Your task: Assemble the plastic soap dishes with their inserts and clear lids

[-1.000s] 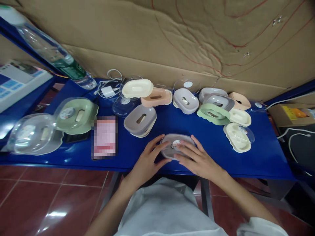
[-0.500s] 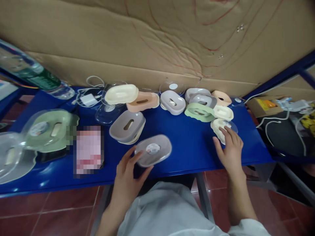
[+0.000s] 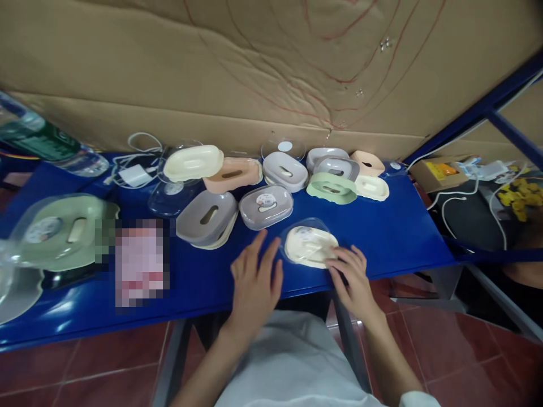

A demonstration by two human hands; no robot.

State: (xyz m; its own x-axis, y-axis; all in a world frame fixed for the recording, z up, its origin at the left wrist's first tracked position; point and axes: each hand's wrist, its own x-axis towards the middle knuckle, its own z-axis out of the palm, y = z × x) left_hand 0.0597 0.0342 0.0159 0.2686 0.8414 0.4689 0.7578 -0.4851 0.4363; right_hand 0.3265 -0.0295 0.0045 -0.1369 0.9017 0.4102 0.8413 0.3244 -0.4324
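A cream soap dish [image 3: 316, 255] lies on the blue table in front of me, with a clear lid [image 3: 309, 229] resting skewed over its far left part. At its right edge my right hand [image 3: 351, 278] holds it between fingers and thumb. My left hand [image 3: 256, 278] is spread open just left of that dish, holding nothing. Beyond my left fingertips sits a grey soap dish [image 3: 266, 208], covered by a clear lid with a round label. To its left is a larger grey dish [image 3: 207, 216] stacked on a cream piece.
Peach, green, grey and cream dishes, such as the green one [image 3: 333, 189], line the back. A pixelated pink item [image 3: 139, 260], a charger [image 3: 136, 175] and a water bottle [image 3: 46, 138] are on the left. A cardboard wall [image 3: 169, 73] rises behind.
The lidded grey dish left my left hand and now stands farther back on the table. My right hand brought the cream dish and its lid leftward to the middle front.
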